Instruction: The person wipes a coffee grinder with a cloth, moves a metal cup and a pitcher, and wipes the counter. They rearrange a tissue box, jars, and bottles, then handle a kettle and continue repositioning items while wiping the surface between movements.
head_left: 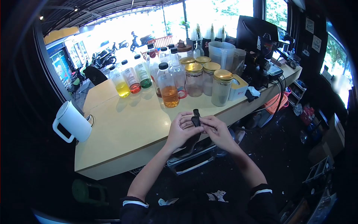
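Note:
My left hand (181, 130) and my right hand (215, 128) are close together over the front edge of the wooden counter (130, 130). Between them is a small black object (195, 120), dark and strap-like, gripped by the fingers of both hands. Its lower part blends into the dark background. Just beyond my hands stands a clear bottle with orange liquid (170, 96) and a black cap. To the right of it are glass jars with gold lids (223, 75). Bottles with yellow (122, 89), red (134, 87) and green liquid (145, 83) stand further left.
A white electric kettle (74, 121) stands at the counter's left end. Behind the jars is a clear pitcher (220, 54). A white box (238, 89), a black cloth (252, 95) and a dark coffee machine (266, 63) are on the right. An orange bin (276, 104) sits below.

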A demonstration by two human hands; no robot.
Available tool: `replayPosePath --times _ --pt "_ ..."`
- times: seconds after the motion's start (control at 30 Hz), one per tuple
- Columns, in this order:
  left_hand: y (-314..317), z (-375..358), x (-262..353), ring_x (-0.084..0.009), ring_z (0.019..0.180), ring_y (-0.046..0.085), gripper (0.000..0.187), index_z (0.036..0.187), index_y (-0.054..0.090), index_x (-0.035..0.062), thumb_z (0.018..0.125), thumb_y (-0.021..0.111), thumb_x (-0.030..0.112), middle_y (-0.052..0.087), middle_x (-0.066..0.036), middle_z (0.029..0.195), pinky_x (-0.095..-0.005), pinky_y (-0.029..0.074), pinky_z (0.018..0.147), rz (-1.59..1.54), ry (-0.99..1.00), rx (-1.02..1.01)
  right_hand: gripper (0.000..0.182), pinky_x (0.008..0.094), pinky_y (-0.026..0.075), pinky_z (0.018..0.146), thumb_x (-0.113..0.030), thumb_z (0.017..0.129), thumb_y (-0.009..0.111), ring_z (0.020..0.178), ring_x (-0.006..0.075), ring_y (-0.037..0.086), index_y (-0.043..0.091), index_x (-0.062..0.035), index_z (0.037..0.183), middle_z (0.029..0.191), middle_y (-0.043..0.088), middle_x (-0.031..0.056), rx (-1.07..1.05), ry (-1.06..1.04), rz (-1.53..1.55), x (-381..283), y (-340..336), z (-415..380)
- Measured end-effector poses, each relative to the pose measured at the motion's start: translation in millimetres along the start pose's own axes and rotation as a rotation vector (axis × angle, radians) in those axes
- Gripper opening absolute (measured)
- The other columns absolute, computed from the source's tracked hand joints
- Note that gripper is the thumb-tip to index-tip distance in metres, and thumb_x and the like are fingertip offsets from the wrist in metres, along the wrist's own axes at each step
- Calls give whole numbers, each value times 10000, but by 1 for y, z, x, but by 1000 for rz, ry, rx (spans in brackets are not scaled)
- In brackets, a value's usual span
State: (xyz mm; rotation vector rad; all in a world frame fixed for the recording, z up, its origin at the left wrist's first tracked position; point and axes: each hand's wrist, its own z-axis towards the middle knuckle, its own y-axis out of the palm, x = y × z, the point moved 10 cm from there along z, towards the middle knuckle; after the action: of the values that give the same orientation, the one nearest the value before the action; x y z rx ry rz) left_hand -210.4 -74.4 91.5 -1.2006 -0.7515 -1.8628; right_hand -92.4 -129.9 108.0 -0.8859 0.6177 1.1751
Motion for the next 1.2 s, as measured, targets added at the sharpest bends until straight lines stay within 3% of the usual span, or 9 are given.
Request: replayPosePath --times 0.23,0.33,0.4,0.5,0.63,0.7,0.83,1.0,1.2 --pt "-32 -8 32 -121 929 623 436 1159 458 15 781 657 -74 614 -91 996 -238 558 778 60 -26 47 315 306 516 773 -13 793 649 912 213 629 627 -19 1107 1058 587 133 -114 -114 -147 -40 19 34" --pt "-62 -12 64 -125 945 606 443 1167 453 34 782 646 -73 626 -83 973 -250 526 800 101 21 81 310 298 490 769 -121 780 715 853 147 594 630 -23 1063 956 582 78 64 -506 -341 -79 27 64" --pt "-92 -16 83 -134 945 599 468 1171 446 51 768 649 -73 629 -68 939 -259 490 813 148 30 139 317 294 463 751 -223 761 758 820 110 545 633 -12 963 853 562 36 -523 -52 32 -30 79 86" --pt "-144 -25 103 -132 940 598 472 1176 447 57 767 642 -78 625 -60 929 -254 494 802 224 58 226 317 273 442 708 -244 753 770 794 92 513 620 2 887 789 542 15 -677 1 -35 -25 122 109" --pt "-214 -24 151 -105 916 583 397 1124 455 61 789 611 -84 614 -43 946 -242 487 802 416 200 441 300 293 448 705 -210 737 765 775 142 540 595 9 851 783 554 43 -374 -355 1 -74 162 165" --pt "-244 -15 198 -76 858 595 322 1081 447 74 823 597 -46 619 -31 915 -190 456 642 474 431 484 294 301 450 712 -189 733 759 780 153 549 583 9 860 789 559 53 -280 -367 27 -98 179 198" --pt "-282 -21 244 -125 896 595 282 1080 429 55 855 545 -68 598 -67 938 -251 468 791 450 663 477 248 313 466 736 -73 719 709 775 180 584 552 0 897 796 573 75 -132 -483 76 -145 198 237" --pt "-334 -52 150 -160 923 591 337 1065 413 48 790 482 -135 585 -88 949 -294 460 875 311 388 372 261 309 471 740 -30 712 699 779 169 593 544 -14 921 802 589 66 -260 -466 16 -92 253 216" --pt "-350 -111 35 -153 918 602 373 1090 414 38 768 512 -124 604 -88 968 -257 487 796 215 -64 277 211 287 468 754 -41 713 728 764 130 576 602 -22 882 772 604 34 -832 -63 13 14 331 147"
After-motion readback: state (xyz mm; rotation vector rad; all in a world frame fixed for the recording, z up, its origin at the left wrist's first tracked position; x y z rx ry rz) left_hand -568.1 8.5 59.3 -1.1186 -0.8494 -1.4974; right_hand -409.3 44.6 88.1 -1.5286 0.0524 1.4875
